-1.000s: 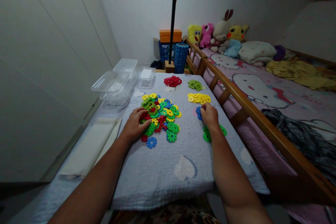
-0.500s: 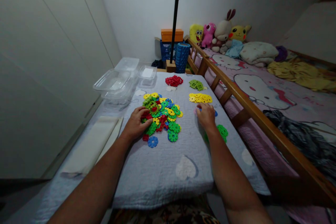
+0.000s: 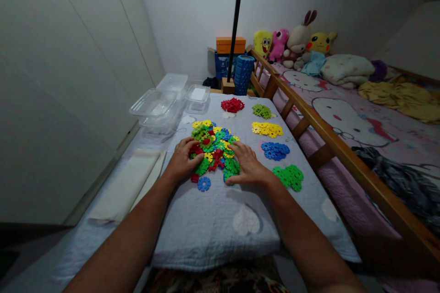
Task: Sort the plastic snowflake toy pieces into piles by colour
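A mixed heap of flower-shaped plastic discs (image 3: pixel 215 148) in green, yellow, red and blue lies on the cloth-covered table. My left hand (image 3: pixel 183 161) rests at its left edge, thumb apart from the curved fingers. At the right edge my right hand (image 3: pixel 248 165) is spread, its fingertips and thumb touching the outer discs. One blue disc (image 3: pixel 204 184) lies loose in front of the heap. Sorted by colour to the right and back are red pieces (image 3: pixel 233 105), light green pieces (image 3: pixel 261 111), yellow discs (image 3: pixel 267 129), blue discs (image 3: pixel 275 150) and green discs (image 3: pixel 289 177).
Clear plastic containers (image 3: pixel 154 103) stand at the back left, with a folded cream cloth (image 3: pixel 127 185) nearer me. A wooden bed rail (image 3: pixel 319 132) runs along the table's right side. Behind the table are a black pole (image 3: pixel 236 23) and a blue foam roller (image 3: pixel 244 75).
My right hand has moved left from the blue discs to the mixed heap, uncovering the blue and green groups. My left hand stays at the heap. The view has shifted slightly.
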A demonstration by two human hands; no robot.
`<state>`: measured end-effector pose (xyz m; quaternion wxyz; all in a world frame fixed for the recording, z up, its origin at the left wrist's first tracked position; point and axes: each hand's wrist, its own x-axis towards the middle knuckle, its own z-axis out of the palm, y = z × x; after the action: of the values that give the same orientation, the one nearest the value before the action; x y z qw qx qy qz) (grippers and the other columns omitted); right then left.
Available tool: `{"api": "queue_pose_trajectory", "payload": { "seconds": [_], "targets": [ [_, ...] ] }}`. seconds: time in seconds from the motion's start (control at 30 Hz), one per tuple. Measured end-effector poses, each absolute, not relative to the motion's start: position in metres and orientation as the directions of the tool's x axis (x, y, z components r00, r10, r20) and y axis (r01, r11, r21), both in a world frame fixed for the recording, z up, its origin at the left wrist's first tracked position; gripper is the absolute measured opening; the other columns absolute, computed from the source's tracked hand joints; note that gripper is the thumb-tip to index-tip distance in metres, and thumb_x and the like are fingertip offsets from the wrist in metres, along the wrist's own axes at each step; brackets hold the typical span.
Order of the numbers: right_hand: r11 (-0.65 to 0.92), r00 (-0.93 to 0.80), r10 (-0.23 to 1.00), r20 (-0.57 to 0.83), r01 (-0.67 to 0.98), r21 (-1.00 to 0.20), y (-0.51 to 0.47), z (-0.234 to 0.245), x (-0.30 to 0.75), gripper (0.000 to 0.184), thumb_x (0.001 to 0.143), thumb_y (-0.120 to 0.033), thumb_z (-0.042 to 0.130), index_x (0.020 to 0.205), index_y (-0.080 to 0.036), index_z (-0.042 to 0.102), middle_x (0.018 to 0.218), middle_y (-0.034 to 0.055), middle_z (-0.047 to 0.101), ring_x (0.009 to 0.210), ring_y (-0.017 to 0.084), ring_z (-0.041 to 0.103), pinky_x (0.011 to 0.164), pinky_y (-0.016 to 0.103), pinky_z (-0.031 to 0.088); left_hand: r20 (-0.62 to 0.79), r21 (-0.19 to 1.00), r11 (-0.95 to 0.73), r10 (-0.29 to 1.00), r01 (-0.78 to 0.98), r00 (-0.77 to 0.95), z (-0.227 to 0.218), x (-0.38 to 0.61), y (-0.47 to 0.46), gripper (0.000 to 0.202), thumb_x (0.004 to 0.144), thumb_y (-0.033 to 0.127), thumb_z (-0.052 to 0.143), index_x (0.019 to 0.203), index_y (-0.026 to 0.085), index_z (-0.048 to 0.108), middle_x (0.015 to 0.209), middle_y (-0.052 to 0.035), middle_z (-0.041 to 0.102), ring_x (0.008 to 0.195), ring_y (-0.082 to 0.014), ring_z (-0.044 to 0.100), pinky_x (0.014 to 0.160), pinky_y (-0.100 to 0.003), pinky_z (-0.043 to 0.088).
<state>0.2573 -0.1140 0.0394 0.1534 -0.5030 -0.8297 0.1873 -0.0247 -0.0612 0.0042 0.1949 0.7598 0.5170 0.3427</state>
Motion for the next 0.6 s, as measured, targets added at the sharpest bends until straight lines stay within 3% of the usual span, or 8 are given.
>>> {"api": "queue_pose_trajectory", "payload": {
  "seconds": [0.1,0.2,0.37,0.6],
  "targets": [
    [0.439,-0.480,0.877,0.002,0.799,-0.412,-0.121,0.034,0.241,0.132,0.060,-0.065,0.089,0.165,-0.026,0.021,0.170,0.0185,0.014,0.156,0.041,0.012,0.123,0.062,0.018,0.312,0.632,-0.382,0.922,0.674,0.230,0.005,-0.025,-0.063,0.051,0.086,0.052,0.064,0.124,0.020,0.066,0.138,-0.0131,0.053,0.134,-0.0334,0.050,0.119,-0.053,0.037],
    [0.440,-0.484,0.875,-0.023,0.813,-0.381,-0.124,0.029,0.231,0.133,0.060,-0.067,0.088,0.166,-0.026,0.019,0.172,0.0177,0.009,0.158,0.041,0.008,0.124,0.062,0.015,0.289,0.613,-0.367,0.928,0.700,0.234,0.007,-0.025,-0.065,0.055,0.085,0.056,0.065,0.129,0.022,0.064,0.143,-0.0128,0.050,0.138,-0.0344,0.045,0.121,-0.054,0.034],
    [0.412,-0.441,0.897,0.016,0.824,-0.389,-0.115,0.019,0.233,0.112,0.074,-0.058,0.083,0.164,-0.024,0.026,0.172,0.0178,0.014,0.158,0.037,0.012,0.125,0.059,0.017,0.224,0.569,-0.351,0.936,0.744,0.270,0.009,-0.024,-0.067,0.070,0.081,0.062,0.069,0.137,0.022,0.059,0.150,-0.0147,0.041,0.144,-0.0381,0.037,0.122,-0.057,0.031],
    [0.434,-0.392,0.901,0.188,0.793,-0.427,-0.098,0.001,0.242,0.084,0.086,-0.041,0.076,0.158,-0.020,0.038,0.166,0.0192,0.029,0.154,0.033,0.026,0.124,0.055,0.026,0.166,0.500,-0.398,0.916,0.769,0.366,0.011,-0.024,-0.071,0.097,0.067,0.065,0.082,0.150,0.030,0.048,0.157,-0.0137,0.032,0.147,-0.0410,0.032,0.122,-0.059,0.029]
  ]
}}
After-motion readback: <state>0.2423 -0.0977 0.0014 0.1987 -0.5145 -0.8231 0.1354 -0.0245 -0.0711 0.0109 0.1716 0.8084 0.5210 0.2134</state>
